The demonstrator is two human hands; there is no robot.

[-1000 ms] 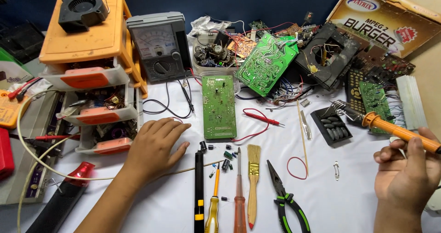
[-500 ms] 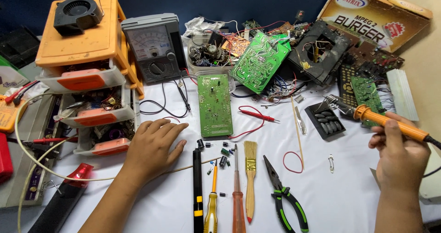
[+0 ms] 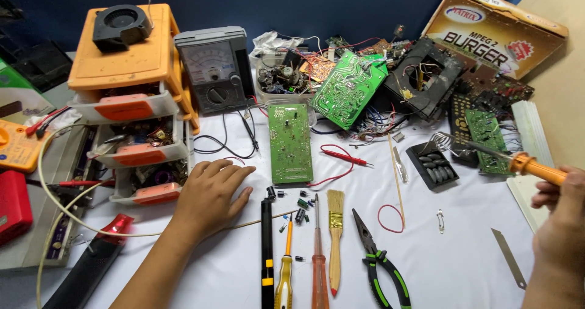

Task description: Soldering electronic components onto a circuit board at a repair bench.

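Head view. The right hand (image 3: pixel 557 224) was clenched around the orange handle of a soldering iron (image 3: pixel 518 161), held clear of the desk (image 3: pixel 463 266) to the right of the long green circuit board (image 3: pixel 290 142); its metal tip pointed toward the coiled wire stand (image 3: pixel 443 142). The left hand (image 3: pixel 210 193) lay flat and released on the desk just left of the board, fingers spread, grasping nothing. The board lay untouched, with small loose components (image 3: pixel 298 202) scattered just below it. A black desoldering pump (image 3: pixel 267 248), two screwdrivers (image 3: pixel 317 254), a brush (image 3: pixel 334 236) and green-handled pliers (image 3: pixel 381 257) lay in a row below the board, none picked up. Judged so: iron in hand, no soldering on the board begun.

Against the frame half a second earlier: the iron had lifted and drawn rightward, away from the board, and the right hand sat nearer the frame edge. The left hand kept its place. The camera had tilted slightly.
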